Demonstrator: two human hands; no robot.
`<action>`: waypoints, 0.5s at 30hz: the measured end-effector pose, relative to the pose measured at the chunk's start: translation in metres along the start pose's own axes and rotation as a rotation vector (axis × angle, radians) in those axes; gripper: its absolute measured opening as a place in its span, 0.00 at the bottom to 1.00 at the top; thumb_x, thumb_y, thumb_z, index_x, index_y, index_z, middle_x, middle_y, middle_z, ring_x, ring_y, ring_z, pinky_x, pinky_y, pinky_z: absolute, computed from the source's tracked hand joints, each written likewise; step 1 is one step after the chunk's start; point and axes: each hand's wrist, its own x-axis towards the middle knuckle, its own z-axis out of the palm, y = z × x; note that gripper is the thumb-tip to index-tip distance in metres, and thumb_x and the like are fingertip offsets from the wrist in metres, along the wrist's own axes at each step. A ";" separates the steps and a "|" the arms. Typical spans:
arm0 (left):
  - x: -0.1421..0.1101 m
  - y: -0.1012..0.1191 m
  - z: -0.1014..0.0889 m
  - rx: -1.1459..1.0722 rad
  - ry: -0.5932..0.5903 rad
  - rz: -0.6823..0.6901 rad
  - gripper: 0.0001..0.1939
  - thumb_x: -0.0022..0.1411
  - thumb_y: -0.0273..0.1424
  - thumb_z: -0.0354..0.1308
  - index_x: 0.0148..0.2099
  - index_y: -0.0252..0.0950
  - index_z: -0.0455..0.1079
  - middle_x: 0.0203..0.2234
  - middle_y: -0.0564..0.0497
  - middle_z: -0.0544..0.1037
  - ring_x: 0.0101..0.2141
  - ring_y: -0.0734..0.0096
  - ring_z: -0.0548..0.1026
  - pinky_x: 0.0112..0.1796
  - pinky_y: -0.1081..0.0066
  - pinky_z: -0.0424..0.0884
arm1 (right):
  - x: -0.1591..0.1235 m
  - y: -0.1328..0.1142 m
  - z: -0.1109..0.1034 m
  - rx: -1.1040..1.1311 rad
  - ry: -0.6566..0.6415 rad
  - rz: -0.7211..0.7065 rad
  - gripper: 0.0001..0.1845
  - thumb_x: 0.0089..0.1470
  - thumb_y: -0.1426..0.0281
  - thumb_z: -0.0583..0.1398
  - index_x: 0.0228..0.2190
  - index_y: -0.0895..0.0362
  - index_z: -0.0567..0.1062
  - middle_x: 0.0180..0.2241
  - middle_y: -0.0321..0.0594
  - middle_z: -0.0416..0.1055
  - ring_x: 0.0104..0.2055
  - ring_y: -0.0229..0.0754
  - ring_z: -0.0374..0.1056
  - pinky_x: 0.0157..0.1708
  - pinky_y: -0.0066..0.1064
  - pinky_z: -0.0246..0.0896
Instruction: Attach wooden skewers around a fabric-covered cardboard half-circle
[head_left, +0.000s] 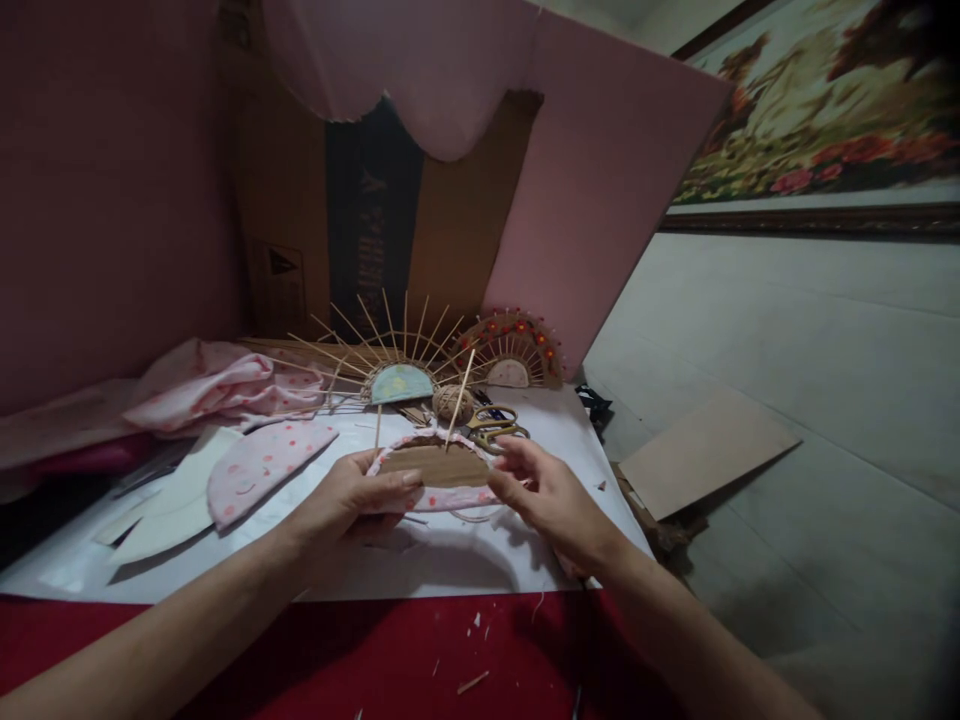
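Note:
A cardboard half-circle [435, 467], edged with pink spotted fabric, is held up between both hands above the white sheet. My left hand [367, 492] grips its left end, thumb lying on the cardboard face. At the right end, my right hand [536, 490] is closed with thumb and fingertips at the fabric edge. Two thin sticks rise from the piece, one wooden stick [461, 400] standing near its middle and another at its left. Just behind it are a ball of twine [453, 403] and scissors [495, 422] with gold-coloured handles.
A half-circle with radiating sticks [403, 383] and a finished-looking fan with red decorations [517, 350] stand at the back. A pink spotted half-circle [270, 465] lies left, near crumpled pink fabric [217, 385]. Scraps litter the red cloth [360, 660]. A cardboard sheet [709, 450] leans right.

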 end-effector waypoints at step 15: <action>0.007 0.004 -0.011 0.003 0.308 0.115 0.17 0.53 0.42 0.56 0.29 0.31 0.71 0.26 0.45 0.76 0.27 0.69 0.71 0.27 0.72 0.64 | 0.010 0.030 0.026 0.427 -0.044 0.070 0.13 0.46 0.62 0.62 0.29 0.59 0.69 0.22 0.32 0.63 0.22 0.32 0.55 0.20 0.23 0.50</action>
